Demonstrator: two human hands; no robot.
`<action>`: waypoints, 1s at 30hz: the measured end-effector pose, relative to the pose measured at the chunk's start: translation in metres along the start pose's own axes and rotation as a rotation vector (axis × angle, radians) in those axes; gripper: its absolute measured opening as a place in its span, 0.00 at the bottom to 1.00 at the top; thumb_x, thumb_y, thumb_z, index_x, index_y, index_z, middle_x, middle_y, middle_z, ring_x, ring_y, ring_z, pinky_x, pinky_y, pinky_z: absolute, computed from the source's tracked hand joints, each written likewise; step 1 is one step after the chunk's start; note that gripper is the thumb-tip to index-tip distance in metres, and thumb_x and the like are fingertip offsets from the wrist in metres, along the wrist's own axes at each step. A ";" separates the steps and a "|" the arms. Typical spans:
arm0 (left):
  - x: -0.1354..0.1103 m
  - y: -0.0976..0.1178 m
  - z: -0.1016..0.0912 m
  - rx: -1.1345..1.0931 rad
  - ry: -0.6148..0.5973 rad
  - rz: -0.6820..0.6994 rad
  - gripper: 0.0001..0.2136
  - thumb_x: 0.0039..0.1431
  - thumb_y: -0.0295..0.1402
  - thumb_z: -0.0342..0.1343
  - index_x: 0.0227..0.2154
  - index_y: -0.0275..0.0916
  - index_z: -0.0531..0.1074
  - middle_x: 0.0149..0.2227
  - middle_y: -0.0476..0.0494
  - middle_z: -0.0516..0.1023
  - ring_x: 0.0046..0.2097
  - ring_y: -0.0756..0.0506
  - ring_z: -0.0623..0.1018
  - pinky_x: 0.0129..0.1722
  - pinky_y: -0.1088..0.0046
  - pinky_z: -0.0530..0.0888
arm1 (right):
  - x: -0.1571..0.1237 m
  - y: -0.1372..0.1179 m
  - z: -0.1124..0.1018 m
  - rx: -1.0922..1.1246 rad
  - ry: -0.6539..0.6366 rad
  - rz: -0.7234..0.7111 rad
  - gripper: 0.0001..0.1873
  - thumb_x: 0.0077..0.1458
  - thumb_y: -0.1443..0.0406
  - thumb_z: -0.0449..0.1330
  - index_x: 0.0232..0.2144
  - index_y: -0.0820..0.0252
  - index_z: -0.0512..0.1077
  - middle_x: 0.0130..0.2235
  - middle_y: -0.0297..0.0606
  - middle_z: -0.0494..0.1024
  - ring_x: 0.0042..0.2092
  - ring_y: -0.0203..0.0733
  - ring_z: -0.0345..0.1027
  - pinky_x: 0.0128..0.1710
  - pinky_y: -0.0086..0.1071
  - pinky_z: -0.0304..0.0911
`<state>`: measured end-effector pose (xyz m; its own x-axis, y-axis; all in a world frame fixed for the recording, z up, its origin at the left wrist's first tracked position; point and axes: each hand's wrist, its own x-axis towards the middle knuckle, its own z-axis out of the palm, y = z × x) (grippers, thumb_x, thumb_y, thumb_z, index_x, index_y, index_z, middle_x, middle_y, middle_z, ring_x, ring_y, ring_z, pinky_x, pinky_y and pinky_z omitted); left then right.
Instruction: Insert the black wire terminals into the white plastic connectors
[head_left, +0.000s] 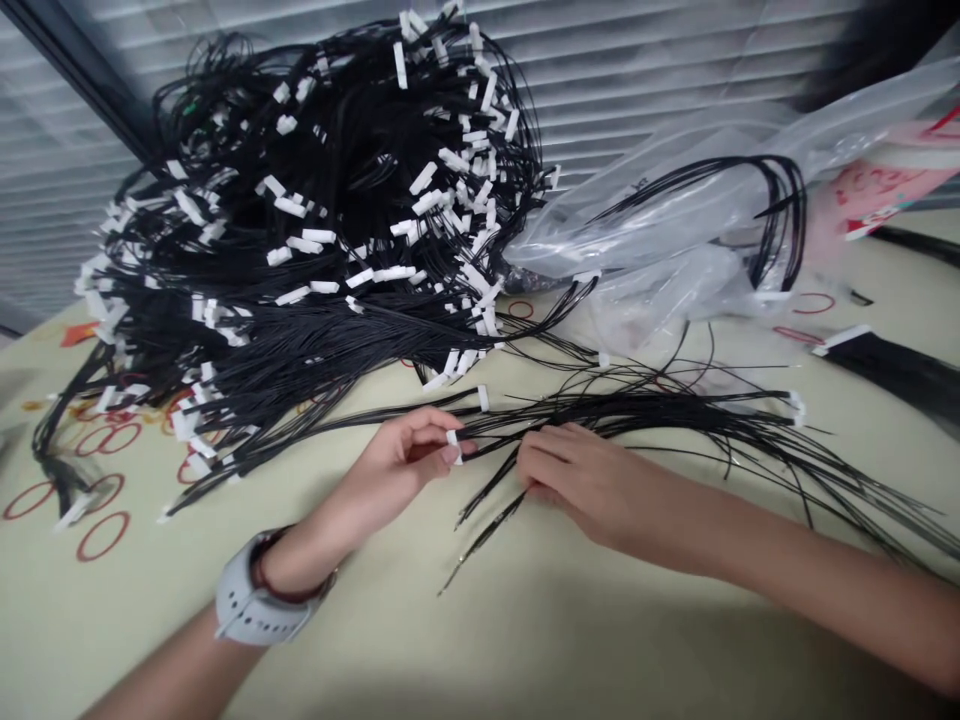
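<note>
My left hand (397, 465) pinches a small white plastic connector (454, 447) between thumb and fingers, at the end of thin black wires. My right hand (581, 485) sits just to its right, its fingers gathered on a loose spread of black wires (660, 415). Those wires fan out to the right, and one white connector (797, 407) shows at their far end. Bare crimped wire tips stick out below my right hand. Behind both hands lies a large heap of black wires with white connectors (300, 220).
A clear plastic bag (660, 225) holding more looped black wires lies at the back right. A separate black wire bundle (892, 370) lies at the right edge. The pale green table mat (465, 640) has red ring prints. Window blinds (600, 70) stand behind. A grey watch (255, 600) circles my left wrist.
</note>
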<state>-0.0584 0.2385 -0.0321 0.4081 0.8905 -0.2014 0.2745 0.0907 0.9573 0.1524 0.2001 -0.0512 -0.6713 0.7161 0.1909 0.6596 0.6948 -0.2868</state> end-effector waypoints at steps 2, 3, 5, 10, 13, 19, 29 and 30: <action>0.000 0.000 -0.001 -0.002 -0.009 0.004 0.08 0.53 0.27 0.53 0.36 0.33 0.64 0.31 0.46 0.74 0.42 0.51 0.74 0.37 0.82 0.66 | 0.001 0.001 -0.001 0.068 0.018 0.020 0.09 0.57 0.71 0.44 0.32 0.62 0.63 0.34 0.34 0.65 0.36 0.30 0.54 0.40 0.29 0.50; 0.000 0.000 -0.001 -0.001 -0.014 0.004 0.08 0.53 0.27 0.53 0.36 0.33 0.63 0.31 0.46 0.73 0.41 0.51 0.74 0.37 0.82 0.66 | 0.002 0.001 -0.001 0.081 0.031 0.025 0.10 0.57 0.70 0.44 0.33 0.60 0.64 0.34 0.34 0.65 0.36 0.30 0.55 0.41 0.29 0.50; -0.001 0.000 0.000 0.005 -0.020 0.000 0.07 0.53 0.26 0.53 0.36 0.33 0.63 0.30 0.47 0.73 0.42 0.51 0.74 0.37 0.83 0.67 | 0.003 0.000 -0.001 0.093 0.040 0.037 0.12 0.58 0.66 0.44 0.34 0.58 0.67 0.35 0.34 0.66 0.36 0.30 0.56 0.42 0.31 0.49; -0.002 -0.001 0.000 -0.005 -0.046 0.006 0.08 0.53 0.27 0.53 0.36 0.33 0.63 0.30 0.48 0.72 0.42 0.52 0.74 0.38 0.84 0.67 | 0.004 -0.007 0.002 0.250 0.095 0.108 0.10 0.57 0.63 0.47 0.30 0.59 0.67 0.34 0.31 0.67 0.36 0.27 0.58 0.40 0.27 0.50; -0.001 -0.002 -0.001 0.012 -0.052 0.011 0.07 0.53 0.26 0.53 0.36 0.33 0.63 0.29 0.49 0.71 0.36 0.55 0.74 0.37 0.85 0.67 | 0.005 -0.009 0.010 0.364 0.227 0.175 0.09 0.57 0.66 0.47 0.31 0.60 0.66 0.33 0.30 0.68 0.36 0.25 0.58 0.37 0.23 0.52; 0.000 -0.003 -0.003 0.013 -0.055 0.011 0.08 0.53 0.26 0.53 0.36 0.33 0.63 0.31 0.48 0.72 0.35 0.56 0.73 0.36 0.86 0.67 | 0.005 -0.008 0.022 0.275 0.338 0.183 0.09 0.57 0.66 0.48 0.32 0.57 0.68 0.32 0.29 0.68 0.35 0.26 0.58 0.37 0.25 0.50; 0.001 -0.001 -0.007 -0.008 -0.045 -0.003 0.08 0.52 0.24 0.54 0.35 0.32 0.64 0.31 0.48 0.74 0.39 0.54 0.74 0.36 0.86 0.68 | 0.006 -0.006 0.006 0.344 0.318 0.415 0.10 0.56 0.62 0.48 0.32 0.55 0.69 0.32 0.28 0.71 0.34 0.26 0.60 0.34 0.23 0.53; 0.001 -0.001 -0.008 -0.005 -0.043 -0.004 0.08 0.51 0.24 0.54 0.35 0.32 0.64 0.31 0.48 0.74 0.38 0.55 0.74 0.35 0.87 0.68 | 0.005 -0.005 0.006 0.344 0.323 0.440 0.10 0.56 0.62 0.49 0.32 0.55 0.69 0.31 0.28 0.71 0.33 0.26 0.61 0.33 0.23 0.53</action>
<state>-0.0654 0.2433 -0.0318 0.4442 0.8701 -0.2136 0.2721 0.0961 0.9575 0.1439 0.2000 -0.0543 -0.1918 0.9506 0.2441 0.6680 0.3086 -0.6771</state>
